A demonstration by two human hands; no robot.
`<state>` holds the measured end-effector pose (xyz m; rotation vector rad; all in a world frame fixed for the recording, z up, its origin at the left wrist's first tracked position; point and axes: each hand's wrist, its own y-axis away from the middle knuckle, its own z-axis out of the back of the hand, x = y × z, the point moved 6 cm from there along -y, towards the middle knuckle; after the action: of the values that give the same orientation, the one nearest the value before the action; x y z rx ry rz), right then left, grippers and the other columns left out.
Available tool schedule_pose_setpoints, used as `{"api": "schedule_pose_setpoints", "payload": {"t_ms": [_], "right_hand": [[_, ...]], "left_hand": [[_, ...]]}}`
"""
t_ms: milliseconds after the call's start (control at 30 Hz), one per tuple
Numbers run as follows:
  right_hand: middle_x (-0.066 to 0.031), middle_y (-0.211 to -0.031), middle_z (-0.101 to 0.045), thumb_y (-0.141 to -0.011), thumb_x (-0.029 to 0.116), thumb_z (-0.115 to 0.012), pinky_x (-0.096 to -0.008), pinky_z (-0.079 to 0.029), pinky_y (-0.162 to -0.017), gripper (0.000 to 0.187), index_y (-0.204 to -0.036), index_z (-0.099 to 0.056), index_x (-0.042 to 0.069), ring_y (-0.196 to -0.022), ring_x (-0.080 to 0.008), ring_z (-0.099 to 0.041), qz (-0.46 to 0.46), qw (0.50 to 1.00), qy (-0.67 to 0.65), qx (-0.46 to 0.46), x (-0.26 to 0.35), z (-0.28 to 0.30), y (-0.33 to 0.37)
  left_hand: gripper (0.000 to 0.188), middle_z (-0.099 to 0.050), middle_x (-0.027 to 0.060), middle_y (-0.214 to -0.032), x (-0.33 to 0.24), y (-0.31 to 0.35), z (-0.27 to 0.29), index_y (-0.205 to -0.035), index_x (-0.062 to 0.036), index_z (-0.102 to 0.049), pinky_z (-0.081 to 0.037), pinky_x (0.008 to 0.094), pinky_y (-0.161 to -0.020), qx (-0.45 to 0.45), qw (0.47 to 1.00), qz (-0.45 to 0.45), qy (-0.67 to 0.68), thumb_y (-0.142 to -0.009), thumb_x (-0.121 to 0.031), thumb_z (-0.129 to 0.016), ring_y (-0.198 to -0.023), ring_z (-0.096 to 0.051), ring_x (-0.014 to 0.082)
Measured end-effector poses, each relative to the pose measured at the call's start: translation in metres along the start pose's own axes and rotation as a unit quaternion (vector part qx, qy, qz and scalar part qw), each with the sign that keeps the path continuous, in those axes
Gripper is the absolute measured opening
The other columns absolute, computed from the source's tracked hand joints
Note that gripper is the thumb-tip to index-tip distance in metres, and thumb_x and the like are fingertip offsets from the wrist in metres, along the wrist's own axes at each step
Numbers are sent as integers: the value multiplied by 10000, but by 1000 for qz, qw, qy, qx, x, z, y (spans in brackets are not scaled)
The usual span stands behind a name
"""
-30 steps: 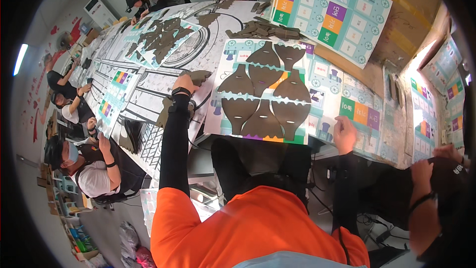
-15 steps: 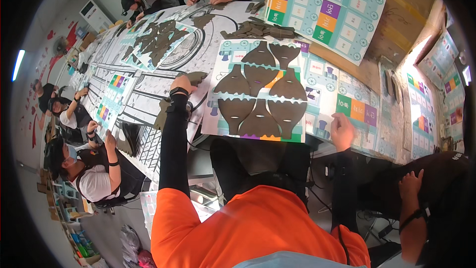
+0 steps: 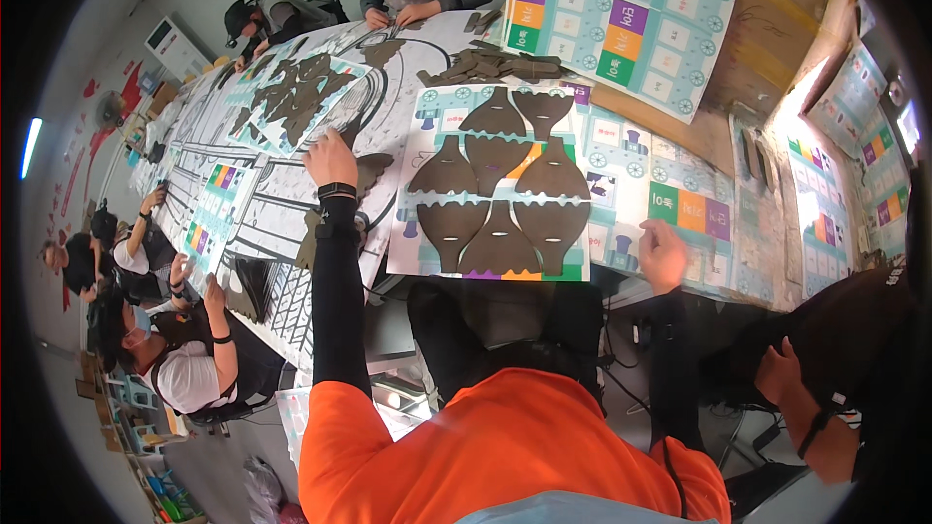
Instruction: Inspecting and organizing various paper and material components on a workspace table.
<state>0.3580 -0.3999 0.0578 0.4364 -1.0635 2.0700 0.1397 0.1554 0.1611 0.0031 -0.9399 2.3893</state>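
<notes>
My left hand (image 3: pixel 332 157) is over the table to the left of the printed sheet, fingers closed on a thin dark-brown cut-out piece (image 3: pixel 362 118) that sticks up past the fingertips. Beside that wrist, another brown piece (image 3: pixel 375 173) lies on the table. In front of me, several brown fish-like cut-outs with wavy edges and small slits, among them one at lower left (image 3: pixel 450 224), lie in rows on the printed sheet (image 3: pixel 406 257). My right hand (image 3: pixel 662 257) rests near the table's front edge, its fingers loosely bent and nothing visible in them.
Brown scraps (image 3: pixel 497 65) are heaped beyond the sheet. A stack of printed sheets (image 3: pixel 670 29) leans on cardboard (image 3: pixel 777 0) at far right. More brown pieces (image 3: pixel 306 87) cover sheets at far left. Co-workers sit along the left and far sides; another person's arm (image 3: pixel 811 408) shows at right.
My left hand has moved left and slightly away from me, and a brown piece now rises from its fingers. My right hand has stayed nearly still. A far co-worker leans in more.
</notes>
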Motion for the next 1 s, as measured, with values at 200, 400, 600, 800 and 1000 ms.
{"api": "schedule_pose_setpoints", "payload": {"t_ms": [200, 400, 600, 800, 1000], "right_hand": [[-129, -766, -651, -842, 18, -628, -378, -479, -575, 103, -925, -661, 70, -616, -299, -629, 0, 1000, 10, -1, -1, 1, 1], [-128, -780, -660, -855, 42, -619, -399, -478, -573, 88, -922, -665, 79, -628, -315, -635, -17, 1000, 19, 5, 0, -4, 1], [-126, -752, -643, -819, 47, -635, -426, -480, -567, 134, -937, -669, 103, -633, -336, -629, -14, 999, 34, -1, -1, -5, -5], [-137, -784, -666, -820, 43, -630, -443, -500, -598, 110, -903, -680, 95, -672, -356, -650, -34, 999, 32, 4, -2, 5, -8], [-121, -751, -654, -837, 59, -637, -417, -508, -591, 119, -945, -681, 85, -657, -323, -657, -32, 999, 15, 5, -15, -5, 5]], "left_hand": [[259, -658, 68, -979, -70, -61, 63, -1060, -142, -657, -392, 476, -996, -161, 956, -192, 150, -835, -47, -570, -1009, -601, 295], [263, -685, 89, -1085, -153, -94, -51, -1115, -198, -670, -353, 608, -1068, 61, 948, -288, 120, -903, -124, -533, -1121, -619, 316], [296, -681, 82, -1171, -192, -118, -132, -1193, -220, -657, -409, 586, -999, 214, 936, -227, 160, -944, -115, -538, -1172, -604, 317], [277, -711, 126, -1014, -228, -122, -180, -1148, -208, -664, -507, 559, -853, 199, 921, -276, 191, -902, -125, -569, -1030, -652, 370], [352, -610, 89, -1272, -208, -115, -150, -1266, -195, -613, -402, 584, -1037, 140, 929, -246, 238, -917, -217, -648, -1212, -561, 364]]}}
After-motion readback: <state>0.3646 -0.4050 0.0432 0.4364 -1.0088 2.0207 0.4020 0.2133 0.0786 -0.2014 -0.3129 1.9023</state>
